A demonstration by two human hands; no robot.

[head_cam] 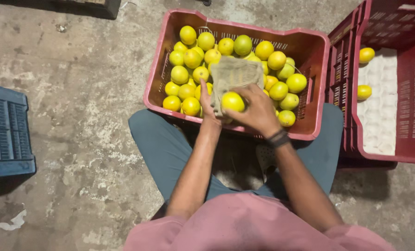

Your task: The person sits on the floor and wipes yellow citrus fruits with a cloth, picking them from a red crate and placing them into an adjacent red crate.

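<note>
Centre frame: right hand [259, 111] closed around a yellow citrus fruit [232, 101]; left hand [206, 101] grips a tan cloth [234, 74] against it, over the fruit-filled red crate [312, 60]. Second red crate [409, 93], white-lined, at right edge; blue crate [6, 130] at left edge.

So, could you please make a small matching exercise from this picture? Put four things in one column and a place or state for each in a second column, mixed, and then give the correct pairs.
Things:
1. cloth
2. blue crate
3. fruit in the hands
4. crate with white lining

Places or states:
A. at the far left on the floor
B. on the right, holding only two fruits
C. draped over the heap of fruit in the red crate
D. gripped between left hand and right hand

Pairs: 1-C, 2-A, 3-D, 4-B
</note>
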